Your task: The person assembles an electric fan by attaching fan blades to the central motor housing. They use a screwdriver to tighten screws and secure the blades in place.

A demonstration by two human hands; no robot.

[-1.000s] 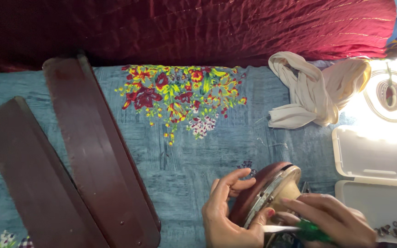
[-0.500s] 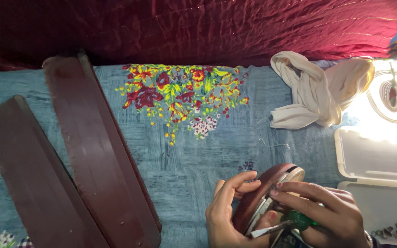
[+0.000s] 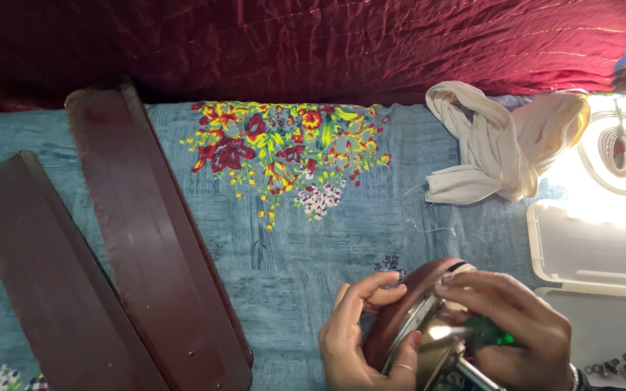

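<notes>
The left hand [image 3: 360, 337] cups the rim of a round, dark-red metal motor housing [image 3: 407, 318], fingers curled partway around its far edge and thumb pressed on the near side, so it has the housing firmly in hand. The right hand [image 3: 512, 329] is closed around a green-handled screwdriver [image 3: 483, 334], whose shiny shaft reaches left toward the housing's silvery inner face. The housing stands tilted on edge, its flat face turned toward the right hand; its long axis runs from near-left up to far-right. Right of the grip lies an open white plastic box [image 3: 592, 253]. Far left of it rest two long dark-red fan blades [image 3: 146, 239]. Beyond the hands sits a crumpled cream cloth [image 3: 501, 145] on the blue flowered bedsheet [image 3: 291, 239].
</notes>
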